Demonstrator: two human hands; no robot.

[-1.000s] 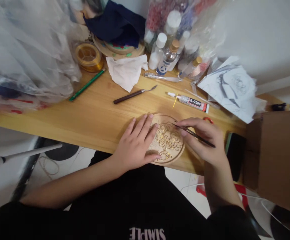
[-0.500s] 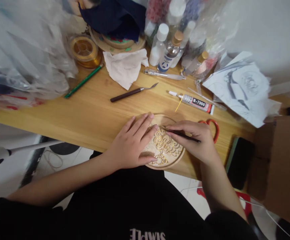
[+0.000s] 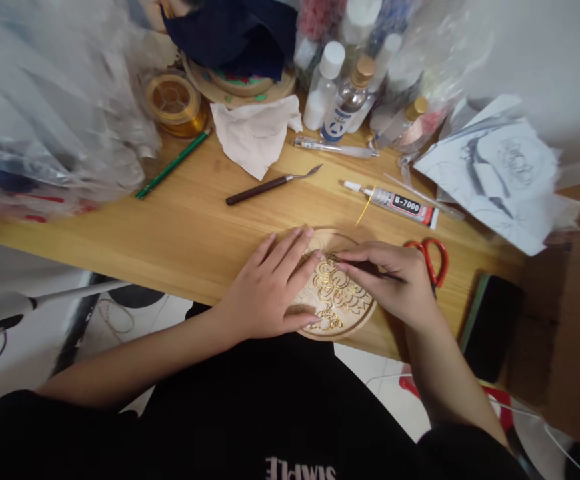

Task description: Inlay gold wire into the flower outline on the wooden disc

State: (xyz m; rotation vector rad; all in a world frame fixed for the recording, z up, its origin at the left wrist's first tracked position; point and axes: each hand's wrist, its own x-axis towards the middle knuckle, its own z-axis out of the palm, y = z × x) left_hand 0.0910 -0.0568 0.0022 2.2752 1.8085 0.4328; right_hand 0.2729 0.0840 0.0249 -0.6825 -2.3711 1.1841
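A round wooden disc (image 3: 370, 312) with a raised rim lies at the desk's front edge. Gold wire (image 3: 337, 283) forms a flower pattern on its pale face. My left hand (image 3: 270, 293) rests over the disc's left side, fingers stretched out and thumb low on the pattern. Pinched in my right hand (image 3: 400, 277) is a pair of slim dark tweezers (image 3: 334, 257), their tips on the upper part of the disc close to my left fingertips. My right fingers hide part of the tweezers, and my left hand covers some of the pattern.
Beyond the disc lie a palette knife (image 3: 260, 190), a glue tube (image 3: 404, 205), a pen (image 3: 337, 147) and a green pencil (image 3: 174, 164). Red-handled scissors (image 3: 437, 261) are by my right hand. Bottles (image 3: 343, 110), a gold wire spool (image 3: 175, 107) and papers (image 3: 500, 173) stand farther back.
The whole view has shifted slightly, so everything sits a little farther right. The tweezers have tilted slightly and more of them is hidden by my right hand. My left hand stays on the disc.
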